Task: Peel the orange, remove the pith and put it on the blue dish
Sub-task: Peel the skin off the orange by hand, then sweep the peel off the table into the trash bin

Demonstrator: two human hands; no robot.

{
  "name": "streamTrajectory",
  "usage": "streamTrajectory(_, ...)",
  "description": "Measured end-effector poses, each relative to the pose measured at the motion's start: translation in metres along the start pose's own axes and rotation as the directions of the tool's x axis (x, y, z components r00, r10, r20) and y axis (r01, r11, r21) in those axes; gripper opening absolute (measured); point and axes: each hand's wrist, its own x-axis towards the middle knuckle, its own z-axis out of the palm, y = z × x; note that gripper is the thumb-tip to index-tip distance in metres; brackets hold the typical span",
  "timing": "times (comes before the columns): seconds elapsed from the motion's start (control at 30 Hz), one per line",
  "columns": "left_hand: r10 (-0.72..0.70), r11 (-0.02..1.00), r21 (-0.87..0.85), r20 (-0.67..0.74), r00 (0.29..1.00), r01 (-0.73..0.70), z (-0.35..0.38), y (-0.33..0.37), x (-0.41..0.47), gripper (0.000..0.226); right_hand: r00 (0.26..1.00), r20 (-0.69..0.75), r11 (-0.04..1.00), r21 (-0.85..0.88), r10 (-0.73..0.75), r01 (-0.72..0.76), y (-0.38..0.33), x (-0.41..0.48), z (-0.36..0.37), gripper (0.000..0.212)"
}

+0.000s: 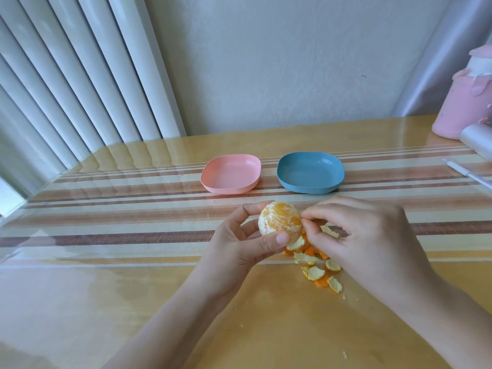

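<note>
Pith-picking step, judging by the mostly bare orange (279,222), gripped in curled fingers (255,206) of the left hand (239,243) just short of the blue dish (310,173), peel scraps (316,272) farther back from it. Pinching at its side with right hand (367,235) fingertips (308,214) pressed together. Next, likely: strip the rest, then carry forward to the dish.

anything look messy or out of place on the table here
Only the peel scraps, scattered loose on the table under the right hand, with a few crumbs nearer the camera. Nothing else stands out.
</note>
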Motion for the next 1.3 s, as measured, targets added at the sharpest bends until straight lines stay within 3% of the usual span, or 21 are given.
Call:
streamTrajectory(0.2, 0.002, 1.0, 0.018, -0.006, 1.0, -0.002, 0.001, 0.0, -0.001, 0.072, 0.999, 0.0, 0.993, -0.114, -0.041, 0.041, -0.001, -0.001, 0.002, 0.017)
streamTrajectory(0.47, -0.009, 1.0, 0.029, -0.015, 1.0, 0.009, 0.001, -0.002, 0.0, 0.079, 0.999, 0.0, 0.992, -0.12, -0.034, 0.034, -0.002, -0.001, 0.002, 0.018)
streamTrajectory(0.7, -0.019, 0.998, 0.052, -0.019, 1.0, 0.02, 0.0, -0.001, 0.0, 0.061, 0.998, 0.009, 0.998, -0.008, 0.07, -0.07, -0.002, 0.0, 0.001, 0.016)
streamTrajectory(0.8, -0.027, 0.999, 0.046, -0.014, 1.0, 0.028, -0.001, -0.003, 0.001, 0.065, 0.996, 0.037, 0.997, 0.015, 0.08, -0.08, -0.001, 0.0, 0.002, 0.013)
streamTrajectory(0.9, -0.025, 0.999, 0.034, -0.049, 0.998, 0.026, -0.006, -0.004, 0.005, 0.061, 0.984, 0.1, 0.975, 0.157, 0.144, -0.159, 0.008, -0.001, 0.006, 0.01)
streamTrajectory(1.0, 0.017, 0.995, 0.1, -0.14, 0.99, -0.003, -0.014, -0.003, 0.009, 0.056, 0.875, 0.326, 0.865, 0.236, 0.358, -0.442, 0.025, -0.002, 0.012, 0.033)
streamTrajectory(1.07, 0.051, 0.984, 0.175, -0.201, 0.978, -0.015, -0.022, -0.002, 0.011, 0.057, 0.737, 0.501, 0.806, 0.124, 0.453, -0.579, 0.038, -0.007, 0.019, 0.05)
streamTrajectory(1.13, 0.077, 0.969, 0.245, -0.244, 0.967, -0.016, -0.029, -0.001, 0.014, 0.059, 0.614, 0.633, 0.786, 0.013, 0.472, -0.619, 0.042, -0.013, 0.027, 0.061)
streamTrajectory(1.17, 0.089, 0.961, 0.276, -0.265, 0.96, -0.012, -0.032, -0.001, 0.015, 0.059, 0.595, 0.661, 0.794, -0.001, 0.457, -0.608, 0.041, -0.016, 0.031, 0.062)
streamTrajectory(1.3, 0.122, 0.937, 0.349, -0.355, 0.927, 0.011, -0.039, -0.001, 0.018, 0.061, 0.666, 0.655, 0.843, 0.08, 0.357, -0.531, 0.027, -0.019, 0.041, 0.058)
